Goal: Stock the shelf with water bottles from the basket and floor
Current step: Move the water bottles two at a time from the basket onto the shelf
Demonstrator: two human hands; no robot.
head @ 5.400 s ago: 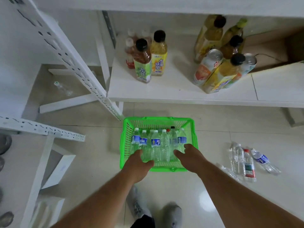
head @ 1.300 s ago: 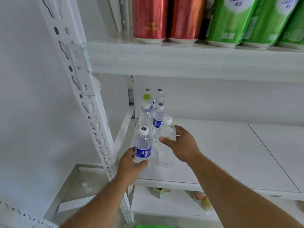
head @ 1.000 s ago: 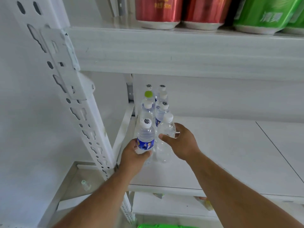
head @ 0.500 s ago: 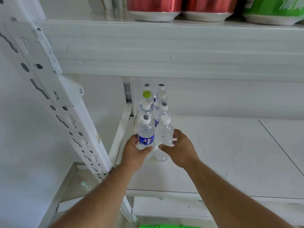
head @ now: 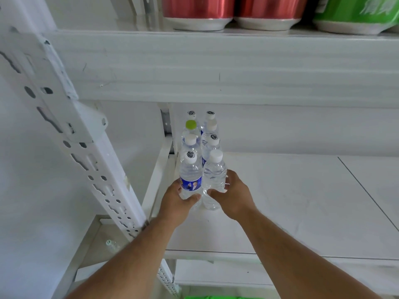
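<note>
Two rows of water bottles stand upright at the left end of the white shelf (head: 280, 201). My left hand (head: 176, 205) grips the front left bottle, a clear one with a blue label (head: 191, 174). Beside it, the front right bottle is clear and has no label (head: 214, 176), and my right hand (head: 234, 197) is wrapped around it. Both front bottles sit on the shelf board right behind the several earlier bottles (head: 199, 134), one of which has a green cap. A sliver of the green basket (head: 222, 297) shows at the bottom edge.
A white perforated upright (head: 71, 134) runs diagonally at the left. The shelf above (head: 216, 67) carries red cans (head: 198, 11) and a green can (head: 354, 14) and hangs low over the bottles. One small bottle (head: 111, 244) lies on the floor at the lower left.
Both hands have pushed their bottles further back onto the shelf, up against the rows standing there. Earlier still, the hands were down in the green basket on the floor.
</note>
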